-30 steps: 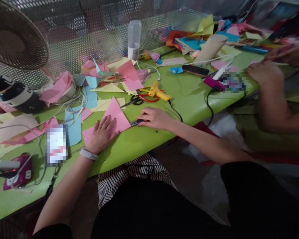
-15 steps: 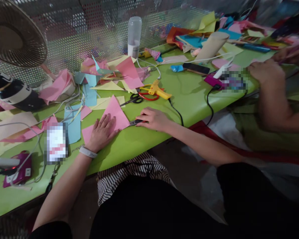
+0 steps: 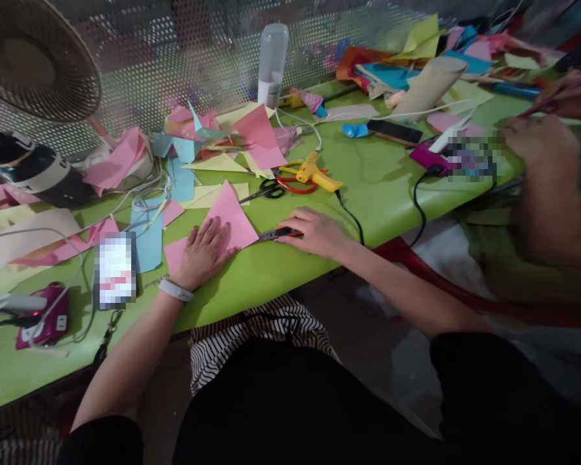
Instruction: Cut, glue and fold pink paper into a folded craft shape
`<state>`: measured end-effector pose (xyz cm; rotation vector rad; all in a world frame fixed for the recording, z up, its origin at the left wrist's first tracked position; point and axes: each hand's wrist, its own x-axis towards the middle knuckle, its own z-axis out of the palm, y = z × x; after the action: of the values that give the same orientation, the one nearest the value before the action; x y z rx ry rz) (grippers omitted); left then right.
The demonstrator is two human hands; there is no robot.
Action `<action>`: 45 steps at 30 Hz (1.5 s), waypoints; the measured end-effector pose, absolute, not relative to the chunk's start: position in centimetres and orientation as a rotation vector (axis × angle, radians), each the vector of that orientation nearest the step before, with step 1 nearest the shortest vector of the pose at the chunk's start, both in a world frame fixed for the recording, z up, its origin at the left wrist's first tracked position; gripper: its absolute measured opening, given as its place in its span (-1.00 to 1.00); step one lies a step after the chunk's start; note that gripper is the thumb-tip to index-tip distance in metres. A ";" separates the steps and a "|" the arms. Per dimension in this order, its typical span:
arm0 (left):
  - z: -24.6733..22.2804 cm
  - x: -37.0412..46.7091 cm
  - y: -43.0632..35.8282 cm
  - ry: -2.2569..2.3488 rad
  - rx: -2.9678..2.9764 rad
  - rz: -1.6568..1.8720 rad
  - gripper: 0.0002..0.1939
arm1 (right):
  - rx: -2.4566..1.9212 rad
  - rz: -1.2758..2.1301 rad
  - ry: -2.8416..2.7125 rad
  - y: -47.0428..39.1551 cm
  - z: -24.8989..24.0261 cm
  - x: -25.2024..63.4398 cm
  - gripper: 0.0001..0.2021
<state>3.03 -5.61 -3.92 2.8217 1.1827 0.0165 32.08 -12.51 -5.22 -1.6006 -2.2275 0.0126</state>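
Left hand [image 3: 207, 253] flat on pink paper [image 3: 232, 216], right hand [image 3: 317, 232] around 1 tool [image 3: 271, 234] (black-handled)

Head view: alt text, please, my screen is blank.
Left hand lies flat on pink paper; right hand holds a dark-handled tool, its tip at the paper's corner. Scissors, a yellow glue gun and coloured paper scraps lie beyond on the green table.

Fan [image 3: 29, 62] cut off left, pink paper [image 3: 237, 223] partly under left hand [image 3: 204, 254], tool [image 3: 270, 236] partly behind right hand [image 3: 319, 234], phone screen [image 3: 115, 270] pixelated
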 end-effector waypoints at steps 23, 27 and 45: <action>-3.7 -1.4 -5.6 0.959 2.836 0.020 -0.43 | -1.492 -0.078 -2.220 -11.1 -6.3 30.7 -0.69; -4.0 -1.3 -5.4 0.952 2.845 0.030 -0.43 | -1.463 -0.058 -2.226 -10.7 -6.3 30.3 -0.72; -4.3 -1.4 -5.5 0.956 2.843 0.069 -0.44 | -1.427 0.024 -2.222 -11.1 -6.1 29.4 -0.72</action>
<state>-1.39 -5.48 -4.30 2.8431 0.9558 0.0687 29.43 -11.08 -6.09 -1.4266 -2.2216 0.0236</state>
